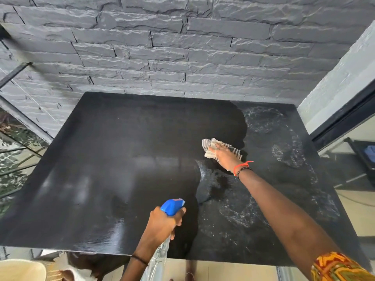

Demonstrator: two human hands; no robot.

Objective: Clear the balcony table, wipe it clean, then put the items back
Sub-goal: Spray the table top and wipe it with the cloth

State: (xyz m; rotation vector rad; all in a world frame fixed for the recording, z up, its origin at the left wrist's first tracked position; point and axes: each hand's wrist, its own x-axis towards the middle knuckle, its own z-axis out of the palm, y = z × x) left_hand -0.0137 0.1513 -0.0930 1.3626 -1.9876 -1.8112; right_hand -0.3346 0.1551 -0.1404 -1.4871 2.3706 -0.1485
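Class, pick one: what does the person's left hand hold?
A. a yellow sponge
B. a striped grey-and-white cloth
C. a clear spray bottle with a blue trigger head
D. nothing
C: the left hand grips the clear spray bottle with a blue trigger head; the striped grey-and-white cloth lies under the right hand.

One table [101, 159], one cloth [209, 144], one spray bottle [171, 205] — maybe one basket [20, 270].

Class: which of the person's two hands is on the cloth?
The right hand, pressed flat on the striped cloth; the left hand grips the blue-headed spray bottle instead.
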